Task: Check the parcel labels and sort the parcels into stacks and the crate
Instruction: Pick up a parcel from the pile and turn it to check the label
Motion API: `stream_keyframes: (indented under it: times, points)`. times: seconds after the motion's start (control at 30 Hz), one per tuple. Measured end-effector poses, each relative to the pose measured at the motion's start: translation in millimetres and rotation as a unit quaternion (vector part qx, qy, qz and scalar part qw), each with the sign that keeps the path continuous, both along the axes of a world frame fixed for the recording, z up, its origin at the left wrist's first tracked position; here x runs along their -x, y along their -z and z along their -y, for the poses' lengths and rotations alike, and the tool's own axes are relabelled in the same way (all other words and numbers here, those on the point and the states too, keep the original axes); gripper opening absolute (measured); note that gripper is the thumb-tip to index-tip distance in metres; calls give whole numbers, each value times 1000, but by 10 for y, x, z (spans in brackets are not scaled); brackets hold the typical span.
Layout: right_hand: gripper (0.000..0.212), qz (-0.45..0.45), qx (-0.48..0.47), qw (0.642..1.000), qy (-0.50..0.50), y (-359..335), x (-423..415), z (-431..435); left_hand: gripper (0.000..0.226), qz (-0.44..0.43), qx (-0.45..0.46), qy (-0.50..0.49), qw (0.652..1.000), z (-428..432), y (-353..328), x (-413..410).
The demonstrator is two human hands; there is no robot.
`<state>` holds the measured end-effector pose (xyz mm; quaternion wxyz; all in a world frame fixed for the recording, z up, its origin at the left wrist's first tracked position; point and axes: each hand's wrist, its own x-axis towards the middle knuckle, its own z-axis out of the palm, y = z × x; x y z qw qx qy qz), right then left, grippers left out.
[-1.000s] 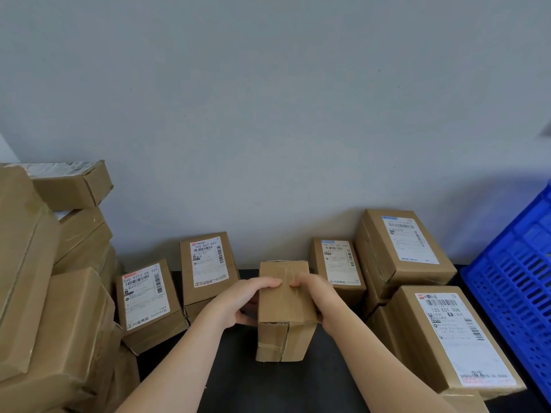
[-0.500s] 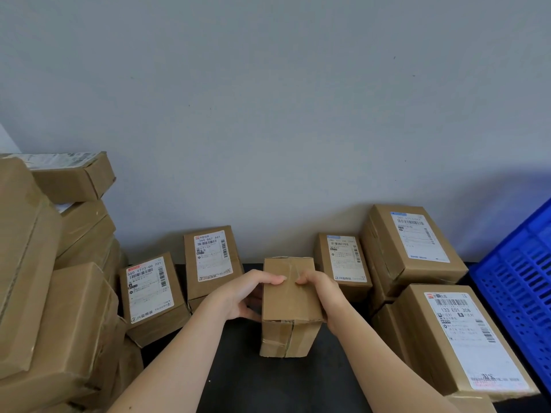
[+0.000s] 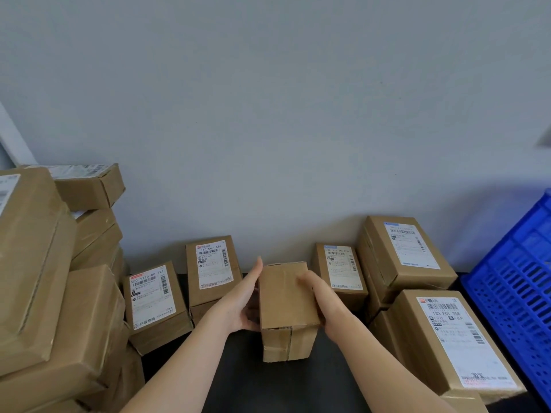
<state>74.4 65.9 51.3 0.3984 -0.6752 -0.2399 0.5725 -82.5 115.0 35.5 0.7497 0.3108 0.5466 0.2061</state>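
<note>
**Parcel (image 3: 286, 296) upright between your two hands, mid-surface**

Head view: the plain brown parcel stands on end on the dark surface (image 3: 268, 389), about midway between the left and right edges and a little in front of the back row. No label shows on the faces turned toward you; only tape seams show on its near face.

Your left hand (image 3: 241, 302) lies flat against the parcel's left side, its fingers (image 3: 258, 265) straight and pointing up past the top edge, not wrapped round anything. Your right hand (image 3: 322, 302) grasps the parcel from the right, its fingers (image 3: 304, 280) curled over onto the top face.

Along the back edge, against the wall (image 3: 268, 114), stand three labelled parcels. The one marked 550 Y773 (image 3: 152, 296) is at the left, the one marked 360 G67 661 (image 3: 211, 269) is just beside your left hand, and a third (image 3: 343, 269) is just behind your right hand.

A tall stack of brown parcels (image 3: 44, 278) fills the left edge. At the right, a larger labelled parcel (image 3: 405, 248) sits at the back, and another marked 133 E01 308 (image 3: 453, 341) sits nearer you.

The blue crate (image 3: 518, 278) stands at the right edge, just beside those two.
</note>
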Motion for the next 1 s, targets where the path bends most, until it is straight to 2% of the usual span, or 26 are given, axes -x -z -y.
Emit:
stream_keyframes:
  times: [0.13, 0.27, 0.57, 0.73, 0.83, 0.93, 1.0]
  points:
    - [45, -25, -34, 999, 21, -67, 7, -40, 80, 13, 15, -51, 999, -56, 1, 32]
    - [37, -15, -51, 998, 41, -88, -8, -51, 80, 16, 13, -62, 998, -30, -45, 12]
    - [41, 41, -69, 991, 109, 39, -47, -48, 40, -51, -30, -38, 998, 12, -26, -31]
    - [35, 56, -71, 987, 133, 60, -65, 14, 56, -91, -71, -19, 993, 68, -20, -69]
    - [28, 92, -57, 989, 105, 125, -37, 58, 70, -127, -87, 5, 988, 123, 71, -76]
    - [26, 138, -42, 987, 74, 223, -7, 100, 67, -118, -82, 2, 990, 190, 158, -67]
    - [31, 152, -31, 986, 65, 258, 0, 117, 67, -129, -89, 9, 988, 222, 187, -67]
